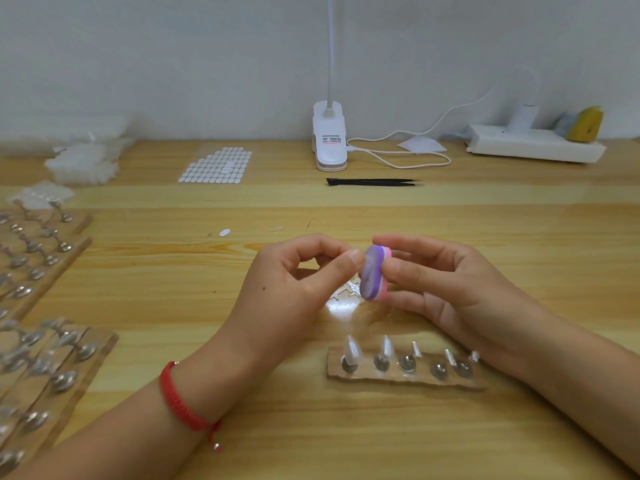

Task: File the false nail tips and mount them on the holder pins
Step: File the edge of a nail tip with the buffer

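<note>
Your right hand clamps the purple-and-pink file block upright between thumb and fingers, so its face meets your left hand. That hand's thumb and forefinger pinch together against it, presumably on a nail tip too small to see. Just below, the holder carries two mounted tips, kept within easy reach. The label on the lamp clip is too blurred to read.

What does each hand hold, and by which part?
The right hand grips the nail buffer block by its pink side, between thumb and fingers. The left hand pinches thumb and forefinger at the block's purple face; whether they hold anything is unclear.
</note>
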The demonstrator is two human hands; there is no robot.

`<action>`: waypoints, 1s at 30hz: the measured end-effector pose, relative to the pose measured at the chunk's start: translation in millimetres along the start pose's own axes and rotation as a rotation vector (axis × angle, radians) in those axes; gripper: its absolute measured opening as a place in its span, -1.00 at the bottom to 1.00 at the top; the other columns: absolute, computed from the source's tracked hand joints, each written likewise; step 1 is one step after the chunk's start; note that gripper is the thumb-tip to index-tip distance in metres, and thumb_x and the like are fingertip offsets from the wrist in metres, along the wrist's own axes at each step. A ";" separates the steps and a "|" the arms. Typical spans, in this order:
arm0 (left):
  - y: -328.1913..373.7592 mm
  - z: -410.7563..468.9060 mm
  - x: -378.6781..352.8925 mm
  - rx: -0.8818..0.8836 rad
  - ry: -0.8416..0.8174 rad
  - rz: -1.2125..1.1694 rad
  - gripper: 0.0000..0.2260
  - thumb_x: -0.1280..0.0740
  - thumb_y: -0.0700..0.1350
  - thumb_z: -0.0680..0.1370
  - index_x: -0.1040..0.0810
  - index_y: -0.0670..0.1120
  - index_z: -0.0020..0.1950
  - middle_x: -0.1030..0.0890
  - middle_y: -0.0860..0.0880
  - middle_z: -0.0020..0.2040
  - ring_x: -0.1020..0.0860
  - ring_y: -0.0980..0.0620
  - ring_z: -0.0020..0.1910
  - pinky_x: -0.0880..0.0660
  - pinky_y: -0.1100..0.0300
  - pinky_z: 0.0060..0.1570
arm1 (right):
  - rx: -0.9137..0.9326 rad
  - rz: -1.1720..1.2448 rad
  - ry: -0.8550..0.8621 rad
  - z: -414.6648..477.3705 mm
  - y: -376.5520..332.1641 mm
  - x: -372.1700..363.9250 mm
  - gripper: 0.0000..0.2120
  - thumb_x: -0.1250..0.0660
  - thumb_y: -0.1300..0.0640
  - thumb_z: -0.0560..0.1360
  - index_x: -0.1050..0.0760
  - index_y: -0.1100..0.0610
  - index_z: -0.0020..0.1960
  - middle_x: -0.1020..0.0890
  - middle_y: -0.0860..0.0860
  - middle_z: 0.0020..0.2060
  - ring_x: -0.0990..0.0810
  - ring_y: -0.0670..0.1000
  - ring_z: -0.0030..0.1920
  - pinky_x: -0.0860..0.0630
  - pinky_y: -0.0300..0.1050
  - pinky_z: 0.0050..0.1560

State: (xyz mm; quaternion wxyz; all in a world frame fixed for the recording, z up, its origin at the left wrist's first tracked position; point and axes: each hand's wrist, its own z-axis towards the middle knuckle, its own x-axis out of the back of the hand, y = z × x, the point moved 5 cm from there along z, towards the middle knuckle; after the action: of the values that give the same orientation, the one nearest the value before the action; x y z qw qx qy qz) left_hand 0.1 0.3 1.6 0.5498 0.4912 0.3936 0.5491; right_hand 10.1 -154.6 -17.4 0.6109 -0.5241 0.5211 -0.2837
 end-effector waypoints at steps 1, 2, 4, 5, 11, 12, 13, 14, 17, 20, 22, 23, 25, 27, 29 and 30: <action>0.3 -0.3 -0.8 0.001 -0.005 -0.003 -0.88 -0.41 -0.14 0.45 -0.62 -0.08 -0.31 -0.40 0.16 -0.51 -0.29 0.23 -0.62 -0.20 0.51 -0.53 | 0.004 0.032 0.022 0.5 -0.1 1.6 -0.77 -0.48 0.26 0.32 -0.70 0.15 -0.02 -0.71 0.14 -0.09 -0.71 0.06 -0.09 -0.62 -0.17 -0.14; 0.5 -0.9 -1.2 0.003 -0.008 -0.008 -0.88 -0.41 -0.15 0.44 -0.63 -0.09 -0.30 -0.40 0.15 -0.50 -0.29 0.23 -0.62 -0.20 0.51 -0.54 | 0.010 0.069 0.042 1.0 -0.2 3.8 -0.77 -0.46 0.26 0.32 -0.71 0.14 -0.04 -0.70 0.15 -0.09 -0.71 0.08 -0.08 -0.63 -0.16 -0.13; 0.5 -1.1 -0.4 0.006 0.009 -0.019 -0.88 -0.42 -0.16 0.44 -0.63 -0.11 -0.30 -0.37 0.16 -0.55 -0.29 0.23 -0.62 -0.20 0.52 -0.54 | 0.020 0.094 0.050 1.4 -0.5 4.4 -0.77 -0.47 0.27 0.29 -0.71 0.14 -0.06 -0.69 0.14 -0.12 -0.71 0.09 -0.09 -0.63 -0.13 -0.12; 0.5 -1.1 0.9 0.003 0.025 -0.021 -0.88 -0.42 -0.17 0.45 -0.62 -0.12 -0.30 -0.36 0.16 -0.57 -0.30 0.23 -0.62 -0.20 0.52 -0.53 | 0.023 0.070 0.034 1.2 -0.2 3.2 -0.76 -0.50 0.28 0.28 -0.71 0.14 -0.05 -0.69 0.12 -0.14 -0.71 0.08 -0.10 -0.63 -0.13 -0.12; 0.7 -1.0 -1.2 0.001 0.020 -0.023 -0.87 -0.43 -0.20 0.44 -0.62 -0.17 -0.31 -0.38 0.03 -0.47 -0.31 0.23 -0.63 -0.22 0.52 -0.53 | 0.019 0.161 0.044 2.0 -0.3 5.0 -0.79 -0.46 0.29 0.31 -0.71 0.14 -0.06 -0.71 0.16 -0.09 -0.70 0.10 -0.01 -0.63 -0.13 -0.09; 0.4 -1.2 -0.3 0.002 0.027 -0.023 -0.87 -0.43 -0.19 0.44 -0.62 -0.16 -0.31 -0.37 0.07 -0.49 -0.29 0.23 -0.64 -0.21 0.52 -0.54 | 0.022 0.172 0.039 1.7 -0.7 4.4 -0.79 -0.46 0.28 0.31 -0.72 0.14 -0.07 -0.71 0.16 -0.10 -0.70 0.10 -0.02 -0.63 -0.14 -0.09; 0.1 -1.1 0.7 0.002 0.038 -0.022 -0.87 -0.43 -0.18 0.44 -0.63 -0.14 -0.31 -0.35 0.11 -0.52 -0.27 0.22 -0.64 -0.19 0.51 -0.55 | 0.023 0.144 0.024 1.3 -0.7 3.1 -0.78 -0.48 0.27 0.29 -0.72 0.13 -0.08 -0.71 0.15 -0.11 -0.71 0.09 -0.04 -0.62 -0.14 -0.09; -0.2 -1.1 2.1 0.002 0.052 -0.018 -0.87 -0.43 -0.17 0.44 -0.63 -0.12 -0.32 -0.34 0.13 -0.54 -0.26 0.22 -0.64 -0.18 0.50 -0.56 | 0.022 0.095 0.008 0.5 -0.3 1.3 -0.76 -0.51 0.26 0.25 -0.71 0.13 -0.08 -0.72 0.13 -0.11 -0.71 0.09 -0.07 -0.63 -0.15 -0.10; -0.4 -0.3 2.1 0.001 0.055 0.001 -0.86 -0.43 -0.16 0.44 -0.63 -0.09 -0.33 -0.35 0.14 -0.54 -0.26 0.22 -0.63 -0.19 0.50 -0.56 | 0.015 0.055 0.007 0.7 0.7 0.8 -0.75 -0.54 0.29 0.23 -0.71 0.14 -0.09 -0.71 0.12 -0.12 -0.72 0.09 -0.10 -0.63 -0.15 -0.10; -1.3 -0.1 1.6 0.012 0.050 -0.011 -0.87 -0.43 -0.17 0.44 -0.63 -0.13 -0.31 -0.33 0.14 -0.54 -0.26 0.22 -0.63 -0.19 0.51 -0.55 | 0.015 0.174 0.045 2.1 0.0 5.0 -0.77 -0.48 0.29 0.25 -0.71 0.15 -0.10 -0.71 0.14 -0.13 -0.71 0.09 -0.08 -0.63 -0.14 -0.11; -1.9 -0.1 3.5 0.013 0.062 -0.009 -0.87 -0.42 -0.14 0.45 -0.62 -0.12 -0.30 -0.29 0.15 -0.58 -0.22 0.22 -0.63 -0.16 0.49 -0.56 | 0.015 0.101 0.012 1.1 -0.1 1.9 -0.74 -0.52 0.26 0.21 -0.71 0.15 -0.10 -0.71 0.14 -0.12 -0.72 0.11 -0.08 -0.63 -0.14 -0.11; -2.0 -0.1 3.8 0.011 0.063 -0.007 -0.86 -0.42 -0.13 0.45 -0.61 -0.11 -0.31 -0.29 0.15 -0.58 -0.21 0.22 -0.63 -0.16 0.48 -0.56 | 0.013 0.047 -0.011 0.5 0.1 -0.6 -0.72 -0.55 0.25 0.20 -0.71 0.14 -0.09 -0.71 0.14 -0.11 -0.72 0.12 -0.08 -0.63 -0.14 -0.11; -1.8 -0.2 2.4 0.008 0.044 0.001 -0.86 -0.42 -0.12 0.45 -0.62 -0.06 -0.32 -0.32 0.14 -0.54 -0.22 0.22 -0.62 -0.17 0.49 -0.56 | 0.011 0.026 -0.005 0.4 0.6 -0.7 -0.71 -0.58 0.26 0.19 -0.71 0.14 -0.09 -0.71 0.13 -0.11 -0.72 0.11 -0.09 -0.63 -0.14 -0.11; -1.8 -0.3 0.6 0.015 0.021 0.002 -0.87 -0.42 -0.12 0.45 -0.63 -0.03 -0.31 -0.36 0.14 -0.49 -0.25 0.22 -0.62 -0.19 0.50 -0.55 | 0.015 0.103 0.041 1.3 0.4 4.1 -0.74 -0.53 0.26 0.20 -0.72 0.15 -0.11 -0.71 0.13 -0.14 -0.72 0.10 -0.10 -0.63 -0.14 -0.12; -2.0 -0.2 1.0 0.015 0.016 0.008 -0.87 -0.41 -0.13 0.46 -0.63 -0.07 -0.29 -0.37 0.15 -0.50 -0.26 0.22 -0.61 -0.19 0.49 -0.54 | 0.019 0.094 0.036 0.9 -1.1 3.5 -0.74 -0.52 0.25 0.20 -0.71 0.15 -0.10 -0.70 0.14 -0.14 -0.72 0.09 -0.11 -0.63 -0.15 -0.14; -2.0 -0.2 1.4 0.011 0.014 0.013 -0.87 -0.40 -0.13 0.47 -0.62 -0.08 -0.28 -0.37 0.15 -0.49 -0.25 0.21 -0.60 -0.19 0.48 -0.53 | 0.014 0.052 0.010 0.3 -1.1 1.2 -0.73 -0.55 0.25 0.21 -0.71 0.16 -0.08 -0.71 0.15 -0.12 -0.72 0.10 -0.11 -0.63 -0.16 -0.15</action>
State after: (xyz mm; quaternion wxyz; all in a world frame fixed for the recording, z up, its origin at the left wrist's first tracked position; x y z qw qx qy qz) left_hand 0.5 1.9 -0.2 0.5409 0.4930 0.3971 0.5538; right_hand 10.9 -156.0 -16.9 0.6189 -0.5047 0.5358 -0.2741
